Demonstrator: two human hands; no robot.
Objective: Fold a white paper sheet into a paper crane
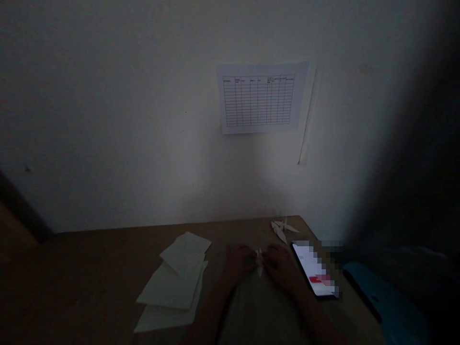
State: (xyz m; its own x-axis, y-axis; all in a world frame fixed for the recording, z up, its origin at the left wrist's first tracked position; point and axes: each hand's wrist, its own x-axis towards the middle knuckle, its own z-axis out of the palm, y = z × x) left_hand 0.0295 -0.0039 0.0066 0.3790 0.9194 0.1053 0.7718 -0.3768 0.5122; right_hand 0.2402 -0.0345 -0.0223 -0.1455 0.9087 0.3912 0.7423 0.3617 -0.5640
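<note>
Between my two hands is a small piece of folded white paper, narrow and pointed at its near end. My left hand grips its left side with the fingers closed. From the right, my right hand pinches the other side. The fingertips hide the middle of the paper. Just beyond my right hand lie folded paper cranes, with thin pointed wings. Loose white paper sheets overlap in a pile to the left of my left hand.
A phone with a lit screen lies right of my right hand, on the brown table. A blue chair stands past the table's right edge. On the wall behind hangs a printed table sheet. The room is dim.
</note>
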